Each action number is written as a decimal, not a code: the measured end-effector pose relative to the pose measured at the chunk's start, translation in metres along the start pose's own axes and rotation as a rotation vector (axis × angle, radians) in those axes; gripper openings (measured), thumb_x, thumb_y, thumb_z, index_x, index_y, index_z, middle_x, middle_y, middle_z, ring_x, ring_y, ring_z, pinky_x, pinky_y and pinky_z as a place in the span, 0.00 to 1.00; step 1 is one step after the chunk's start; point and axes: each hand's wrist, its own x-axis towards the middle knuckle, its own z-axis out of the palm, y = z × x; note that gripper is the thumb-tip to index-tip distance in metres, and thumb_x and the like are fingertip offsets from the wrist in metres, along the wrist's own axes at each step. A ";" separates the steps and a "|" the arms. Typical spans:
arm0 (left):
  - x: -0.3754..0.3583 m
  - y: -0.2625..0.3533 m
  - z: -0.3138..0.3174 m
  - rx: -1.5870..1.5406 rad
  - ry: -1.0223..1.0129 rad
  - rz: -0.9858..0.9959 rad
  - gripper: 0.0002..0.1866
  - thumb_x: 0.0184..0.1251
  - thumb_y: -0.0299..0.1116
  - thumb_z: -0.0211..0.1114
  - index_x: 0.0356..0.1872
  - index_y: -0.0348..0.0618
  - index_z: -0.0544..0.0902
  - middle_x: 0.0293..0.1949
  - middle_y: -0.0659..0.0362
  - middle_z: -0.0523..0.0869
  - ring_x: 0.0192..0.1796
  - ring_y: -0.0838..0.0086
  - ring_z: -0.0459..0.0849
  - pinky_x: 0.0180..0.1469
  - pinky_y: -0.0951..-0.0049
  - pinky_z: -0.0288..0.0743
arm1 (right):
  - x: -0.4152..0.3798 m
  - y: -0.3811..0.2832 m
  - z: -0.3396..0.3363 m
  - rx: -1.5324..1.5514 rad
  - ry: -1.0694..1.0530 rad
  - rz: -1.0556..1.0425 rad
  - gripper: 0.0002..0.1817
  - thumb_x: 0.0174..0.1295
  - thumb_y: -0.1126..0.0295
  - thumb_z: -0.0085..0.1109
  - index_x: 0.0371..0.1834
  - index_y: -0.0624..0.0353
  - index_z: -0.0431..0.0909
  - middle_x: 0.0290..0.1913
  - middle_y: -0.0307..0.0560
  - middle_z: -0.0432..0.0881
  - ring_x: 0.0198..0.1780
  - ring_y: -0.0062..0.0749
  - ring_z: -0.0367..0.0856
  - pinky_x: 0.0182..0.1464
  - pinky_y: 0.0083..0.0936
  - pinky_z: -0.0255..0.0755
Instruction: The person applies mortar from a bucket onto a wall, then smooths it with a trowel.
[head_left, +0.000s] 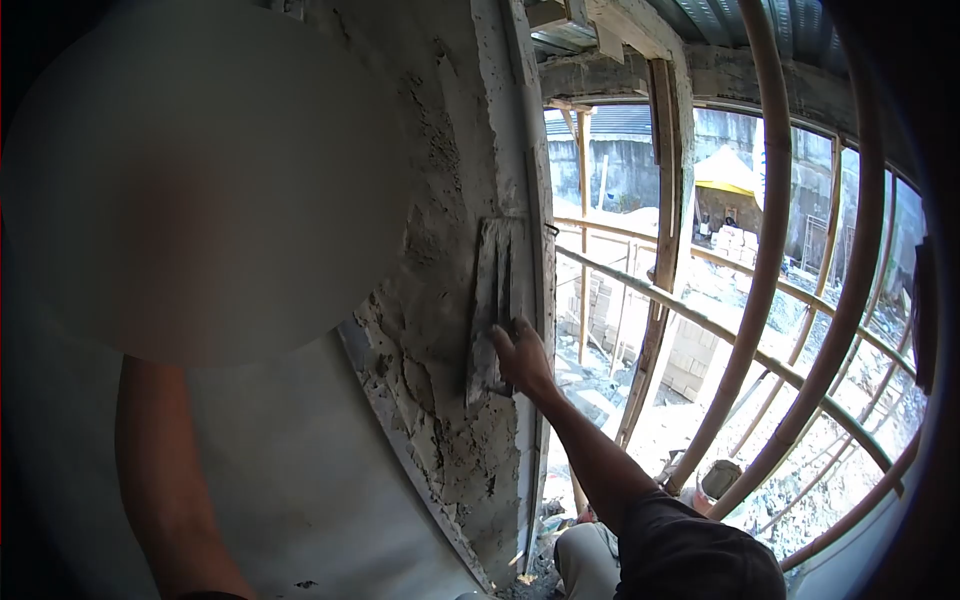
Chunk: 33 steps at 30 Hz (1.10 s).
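Note:
My right hand [522, 358] is closed around the handle of a plastering trowel [492, 300]. The trowel's long flat blade stands nearly upright against the grey mortar [420, 270] on a narrow wall strip, close to its right edge. That mortar is smooth in places and rough or pitted in others, mostly low down and near the top. My left forearm [160, 450] rises at the left, but a round blurred patch covers the hand, so its fingers and anything in them are hidden.
A straight batten [530, 200] runs along the strip's right edge. Smooth wall [290, 470] lies at lower left. Bamboo poles [770, 180] and crossing rails stand close on the right. Below them is a bucket [718, 480]. Outside, a yellow-edged canopy [727, 172] shows beyond stacked blocks [690, 355].

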 end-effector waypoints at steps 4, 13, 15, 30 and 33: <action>0.001 -0.005 0.011 0.055 0.044 0.022 0.35 0.77 0.65 0.50 0.79 0.63 0.63 0.80 0.57 0.63 0.81 0.60 0.60 0.79 0.47 0.54 | -0.041 0.067 0.027 0.113 0.089 0.028 0.26 0.68 0.54 0.64 0.52 0.72 0.77 0.40 0.63 0.87 0.43 0.47 0.87 0.49 0.41 0.78; 0.002 -0.005 0.010 0.145 -0.009 0.031 0.35 0.77 0.65 0.51 0.79 0.62 0.64 0.79 0.57 0.65 0.81 0.60 0.60 0.79 0.49 0.55 | -0.012 0.010 0.014 0.044 0.130 -0.155 0.27 0.67 0.53 0.65 0.48 0.72 0.78 0.42 0.67 0.86 0.48 0.57 0.87 0.52 0.44 0.76; 0.002 -0.007 0.013 0.092 0.019 0.036 0.36 0.77 0.65 0.51 0.79 0.62 0.65 0.79 0.57 0.65 0.81 0.60 0.60 0.79 0.49 0.55 | -0.007 0.011 0.008 -0.018 0.144 -0.181 0.28 0.67 0.52 0.65 0.49 0.72 0.78 0.44 0.68 0.86 0.50 0.61 0.86 0.53 0.46 0.76; 0.001 -0.005 0.008 0.042 0.077 0.046 0.34 0.76 0.63 0.54 0.76 0.59 0.68 0.76 0.55 0.68 0.79 0.58 0.64 0.77 0.47 0.57 | 0.044 -0.083 -0.070 0.109 0.088 -0.340 0.31 0.65 0.55 0.67 0.67 0.60 0.73 0.40 0.56 0.90 0.33 0.30 0.86 0.36 0.29 0.77; 0.001 -0.005 0.007 0.014 0.100 0.052 0.34 0.76 0.62 0.55 0.75 0.58 0.70 0.75 0.54 0.70 0.78 0.57 0.65 0.77 0.47 0.57 | 0.083 -0.131 -0.085 0.151 0.051 -0.405 0.29 0.67 0.56 0.67 0.66 0.59 0.76 0.36 0.51 0.89 0.25 0.21 0.78 0.27 0.23 0.72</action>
